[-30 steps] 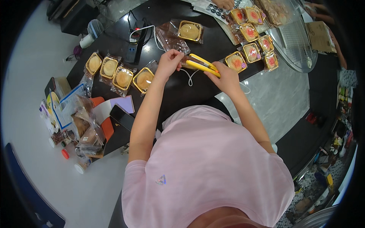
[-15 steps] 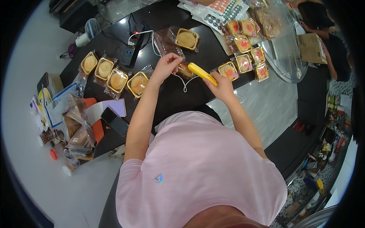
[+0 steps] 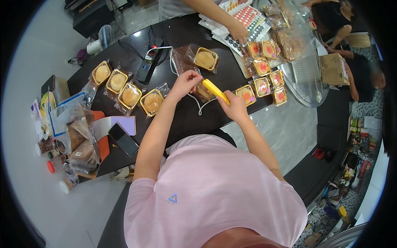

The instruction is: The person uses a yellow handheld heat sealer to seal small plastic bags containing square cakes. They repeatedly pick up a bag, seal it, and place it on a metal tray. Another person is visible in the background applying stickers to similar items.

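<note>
We grip yellow tongs (image 3: 215,91) in the closed right hand (image 3: 235,108), their tips over a wrapped pastry (image 3: 202,91) on the dark table (image 3: 182,124). The left hand (image 3: 187,81) pinches the wrapper edge. Four boxed pastries (image 3: 126,89) sit left.

Pink short-sleeved T-shirt (image 3: 215,194), small blue triangular back mark; bare forearms

glossy dark tabletop (image 3: 182,124), clear plastic wraps (image 3: 182,58), yellow plastic tongs (image 3: 215,91)
</note>
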Demonstrator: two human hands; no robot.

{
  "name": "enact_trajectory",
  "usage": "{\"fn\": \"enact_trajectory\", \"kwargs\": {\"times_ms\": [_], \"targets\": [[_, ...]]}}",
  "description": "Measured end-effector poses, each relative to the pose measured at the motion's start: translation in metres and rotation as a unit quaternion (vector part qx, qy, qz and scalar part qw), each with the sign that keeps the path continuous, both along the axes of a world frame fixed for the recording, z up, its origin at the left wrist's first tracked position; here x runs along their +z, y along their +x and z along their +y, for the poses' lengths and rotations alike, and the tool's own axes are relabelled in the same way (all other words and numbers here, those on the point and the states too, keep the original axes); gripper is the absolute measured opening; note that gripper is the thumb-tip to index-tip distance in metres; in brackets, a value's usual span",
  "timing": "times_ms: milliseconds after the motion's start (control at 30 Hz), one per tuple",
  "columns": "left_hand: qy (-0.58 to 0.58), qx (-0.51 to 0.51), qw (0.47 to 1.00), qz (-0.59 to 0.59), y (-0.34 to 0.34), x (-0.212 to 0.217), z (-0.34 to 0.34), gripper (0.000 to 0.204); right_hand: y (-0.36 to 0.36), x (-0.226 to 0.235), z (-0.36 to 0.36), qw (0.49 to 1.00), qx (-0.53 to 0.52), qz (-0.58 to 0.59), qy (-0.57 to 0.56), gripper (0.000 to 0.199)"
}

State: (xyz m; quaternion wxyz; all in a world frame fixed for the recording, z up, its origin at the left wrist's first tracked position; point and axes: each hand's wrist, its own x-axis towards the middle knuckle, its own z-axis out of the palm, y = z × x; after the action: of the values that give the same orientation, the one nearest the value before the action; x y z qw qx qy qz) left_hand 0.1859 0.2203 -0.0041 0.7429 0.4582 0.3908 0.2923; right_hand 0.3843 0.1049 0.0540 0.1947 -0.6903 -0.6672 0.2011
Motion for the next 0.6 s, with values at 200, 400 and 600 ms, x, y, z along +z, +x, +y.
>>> {"fn": "enact_trajectory", "kwargs": {"times_ms": [200, 400, 600], "targets": [[0.025, 0.052, 0.998, -0.018, 0.013, -0.011, -0.004, 0.013, -0.008, -0.001, -0.004, 0.999, -0.035, 0.019, -0.003, 0.033], [0.048, 0.058, 0.997, -0.020, 0.012, -0.011, -0.005, 0.014, -0.016, -0.013, -0.013, 0.997, -0.070, 0.034, -0.007, 0.037], [0.287, 0.116, 0.942, 0.130, 0.009, -0.004, -0.028, 0.040, -0.014, -0.030, -0.018, 0.990, -0.109, 0.092, -0.010, 0.038]]}}
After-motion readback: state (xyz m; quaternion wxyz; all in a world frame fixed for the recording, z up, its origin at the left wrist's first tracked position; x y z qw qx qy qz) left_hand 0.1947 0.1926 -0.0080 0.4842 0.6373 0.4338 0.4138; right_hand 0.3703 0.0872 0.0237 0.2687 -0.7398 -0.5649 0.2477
